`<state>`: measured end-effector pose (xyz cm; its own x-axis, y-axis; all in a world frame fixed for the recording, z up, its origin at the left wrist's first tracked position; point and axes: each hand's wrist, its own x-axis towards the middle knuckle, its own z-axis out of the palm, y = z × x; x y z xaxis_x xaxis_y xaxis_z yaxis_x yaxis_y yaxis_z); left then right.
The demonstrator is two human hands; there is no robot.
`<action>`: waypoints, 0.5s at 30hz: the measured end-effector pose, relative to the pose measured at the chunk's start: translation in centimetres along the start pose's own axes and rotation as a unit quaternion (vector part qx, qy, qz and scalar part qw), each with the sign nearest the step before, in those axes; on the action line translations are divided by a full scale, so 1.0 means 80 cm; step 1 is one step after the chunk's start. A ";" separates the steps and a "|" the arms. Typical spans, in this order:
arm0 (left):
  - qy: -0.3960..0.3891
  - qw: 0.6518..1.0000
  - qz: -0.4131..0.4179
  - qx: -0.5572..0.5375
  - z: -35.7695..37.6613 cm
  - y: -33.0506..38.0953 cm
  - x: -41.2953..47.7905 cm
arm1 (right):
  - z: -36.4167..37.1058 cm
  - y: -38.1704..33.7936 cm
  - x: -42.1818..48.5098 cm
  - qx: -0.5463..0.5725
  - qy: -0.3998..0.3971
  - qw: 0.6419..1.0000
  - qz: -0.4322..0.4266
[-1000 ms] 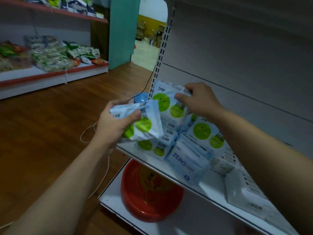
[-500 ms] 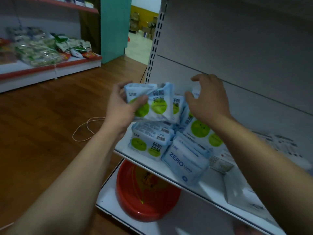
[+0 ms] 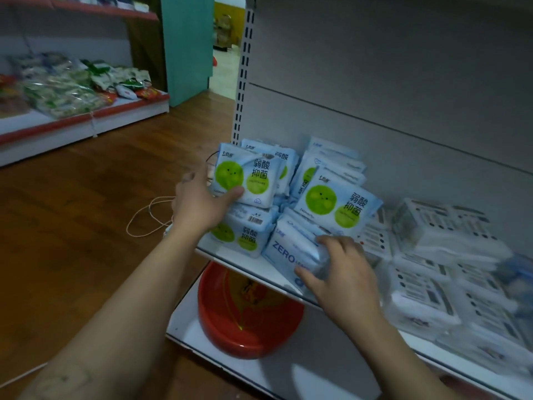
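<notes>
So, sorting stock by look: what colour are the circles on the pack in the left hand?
Green, on a pale blue pack; the head view shows it.

The green-dotted pack [image 3: 248, 180] that the left hand [image 3: 202, 203] is gripping is showing "弱酸抑菌" in dark characters. The leaning pack [image 3: 334, 206] and the lower pack [image 3: 245, 236] are bearing the same. The blue pack [image 3: 284, 251] that the right hand [image 3: 343, 272] is holding is reading "ZERO". Print on the white packs [image 3: 432, 226] is coming out too blurred to read.
</notes>
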<state>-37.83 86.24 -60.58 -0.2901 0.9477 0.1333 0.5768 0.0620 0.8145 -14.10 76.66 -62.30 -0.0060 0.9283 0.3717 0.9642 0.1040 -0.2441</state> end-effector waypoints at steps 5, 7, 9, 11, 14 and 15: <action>0.027 0.999 -0.002 -0.030 -0.014 -0.007 -0.022 | 0.001 -0.001 0.002 0.017 -0.035 0.998 0.047; 0.024 0.999 -0.006 -0.026 -0.014 -0.007 -0.034 | -0.001 0.000 0.000 0.044 -0.038 0.996 0.062; 0.031 1.000 0.001 -0.006 -0.012 -0.006 -0.045 | -0.003 0.003 -0.001 0.074 -0.034 0.994 0.078; 0.042 0.999 0.010 0.010 -0.012 -0.002 -0.055 | -0.008 0.006 -0.003 0.119 -0.011 0.987 0.104; 0.055 0.998 0.017 0.039 -0.012 0.005 -0.071 | -0.021 0.017 -0.007 0.224 0.052 0.961 0.156; 0.057 0.997 0.028 0.047 -0.012 0.008 -0.077 | -0.024 0.021 -0.010 0.268 0.071 0.947 0.162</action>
<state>-36.41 80.15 -60.34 -0.3373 0.9088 0.2455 0.6621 0.0436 0.7481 -11.95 75.39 -61.25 0.3395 0.8891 0.3070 0.6354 0.0238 -0.7718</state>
